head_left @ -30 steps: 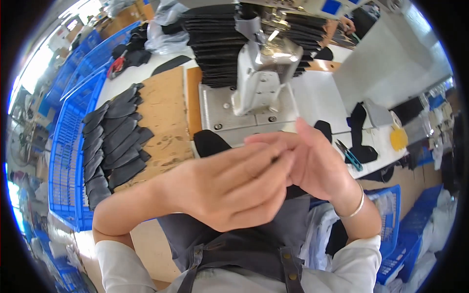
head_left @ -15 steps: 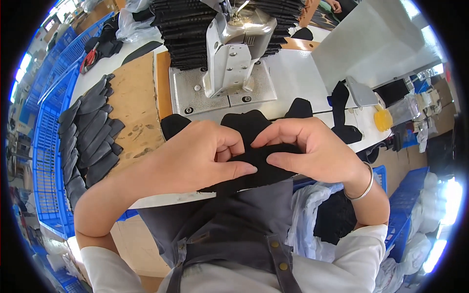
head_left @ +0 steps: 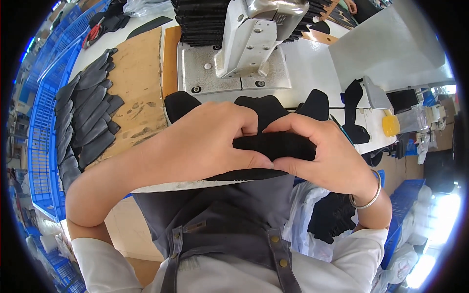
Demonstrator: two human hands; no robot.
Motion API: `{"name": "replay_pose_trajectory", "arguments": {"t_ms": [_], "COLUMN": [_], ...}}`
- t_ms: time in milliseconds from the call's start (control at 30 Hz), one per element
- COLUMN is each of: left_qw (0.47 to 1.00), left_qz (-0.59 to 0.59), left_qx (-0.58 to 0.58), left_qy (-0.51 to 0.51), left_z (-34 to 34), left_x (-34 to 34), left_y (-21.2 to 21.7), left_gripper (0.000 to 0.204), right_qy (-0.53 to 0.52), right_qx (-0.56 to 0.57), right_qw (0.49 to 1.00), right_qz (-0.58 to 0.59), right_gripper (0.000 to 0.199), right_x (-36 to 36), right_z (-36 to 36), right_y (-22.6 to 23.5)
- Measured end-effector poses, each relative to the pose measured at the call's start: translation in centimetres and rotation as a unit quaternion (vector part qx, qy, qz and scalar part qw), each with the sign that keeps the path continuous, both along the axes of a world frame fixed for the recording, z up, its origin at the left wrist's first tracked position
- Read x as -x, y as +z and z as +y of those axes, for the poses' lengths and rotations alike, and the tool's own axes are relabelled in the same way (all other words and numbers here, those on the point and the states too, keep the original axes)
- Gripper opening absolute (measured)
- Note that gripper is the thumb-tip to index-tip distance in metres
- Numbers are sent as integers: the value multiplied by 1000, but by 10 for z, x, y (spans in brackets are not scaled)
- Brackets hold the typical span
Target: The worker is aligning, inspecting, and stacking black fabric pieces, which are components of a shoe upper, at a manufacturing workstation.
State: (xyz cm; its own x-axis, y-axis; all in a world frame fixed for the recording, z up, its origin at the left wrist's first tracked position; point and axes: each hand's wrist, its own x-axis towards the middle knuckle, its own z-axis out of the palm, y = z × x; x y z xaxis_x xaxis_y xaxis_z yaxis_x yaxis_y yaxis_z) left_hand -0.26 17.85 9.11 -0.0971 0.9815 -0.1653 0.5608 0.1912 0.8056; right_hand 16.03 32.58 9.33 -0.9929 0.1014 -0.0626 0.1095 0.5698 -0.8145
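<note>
A black cut piece of fabric [head_left: 274,147] lies at the near edge of the table, with lobed ends pointing away from me. My left hand [head_left: 222,139] grips it from the left, thumb along the near side and fingers curled at the far side. From the right, my right hand [head_left: 325,151] pinches the same piece between thumb and fingers. The two thumb tips nearly meet in front of a raised, rounded fold of the fabric. Some of my left fingertips are hidden. Just beyond the fabric stands a pale metal sewing machine [head_left: 251,46].
Dark overlapping pieces [head_left: 93,117] lie left beside a brown board [head_left: 137,97], near a blue basket [head_left: 46,132]. Stacked black pieces [head_left: 200,24] stand behind the machine. A yellow-lidded clear container [head_left: 391,125] is at right. A plastic-lined bin with black scraps [head_left: 332,215] sits below.
Both thumbs have come together, and the fabric between my hands now bulges up in a rounded fold. The view has shifted, so the machine appears higher and further right.
</note>
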Motion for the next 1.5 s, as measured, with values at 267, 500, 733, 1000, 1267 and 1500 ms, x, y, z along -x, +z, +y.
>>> {"name": "replay_pose_trajectory", "arguments": {"t_ms": [267, 500, 733, 1000, 1267, 1500], "left_qw": [997, 998, 996, 993, 995, 993], "left_qz": [34, 34, 50, 89, 89, 105], "left_qx": [-63, -23, -56, -74, 33, -35], "left_qy": [-34, -48, -48, -29, -21, -37], "left_z": [-1, 2, 0, -6, -19, -22], "left_x": [6, 8, 7, -1, 10, 14], "left_y": [-16, -9, -13, -13, 7, 1], "left_gripper": [39, 36, 36, 35, 35, 34], "right_qy": [13, 24, 27, 42, 39, 12], "right_qx": [-53, -88, -111, -155, -198, -184], "right_qw": [998, 996, 992, 987, 979, 982], "right_qz": [-17, 17, 49, 11, -27, -35], "right_gripper": [35, 36, 37, 41, 44, 45], "right_x": [3, 4, 3, 2, 7, 9], "right_z": [-4, -5, -7, -12, -13, -16], "right_y": [1, -2, -4, 0, 8, 9]}}
